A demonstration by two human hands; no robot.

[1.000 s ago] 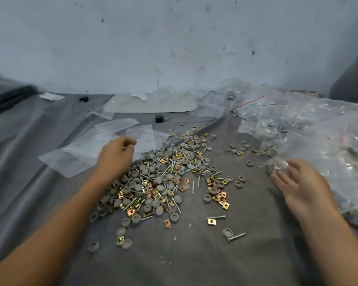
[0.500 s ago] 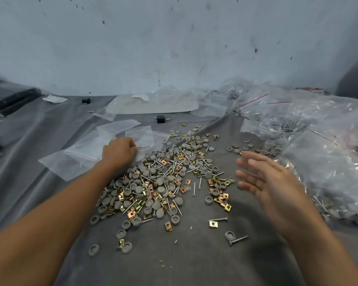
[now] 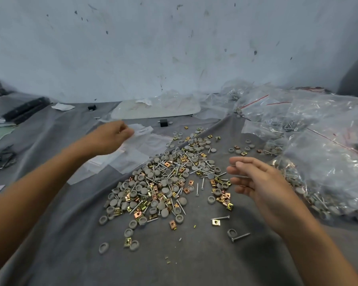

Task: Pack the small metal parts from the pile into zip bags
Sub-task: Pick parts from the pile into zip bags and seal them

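Pinching the edge of a thin clear bag (image 3: 142, 131) with the left hand (image 3: 112, 137), fingers curled on it, up in the left middle of the frame. Lifted a little off the stack (image 3: 130, 159) of flat empty bags just below, most likely to get one bag free and ready to fill. Holding the right hand (image 3: 254, 178) out in the right middle, fingers nearly straight and a bit apart, with nothing in it. Hanging just beside the right edge of the pile (image 3: 165, 182), likely so as to help pull the bag's mouth open or to scoop up parts. In the middle of the frame, between the two hands, on a gray cloth (image 3: 194, 261): gray caps, gold clips and thin screws, all mixed up. Spread out low and flat, so easy to pick from. Off on its own near the lower right, one screw (image 3: 241, 236) beside a gray ring, well apart from the heap. Heaped along the right edge, lots of full bags (image 3: 322, 157), put to that side probably to keep done work away from loose parts. No parts yet in the pinched bag, as far as can be seen. Thin and slippery, so likely easy to drop; best held with both hands before filling.
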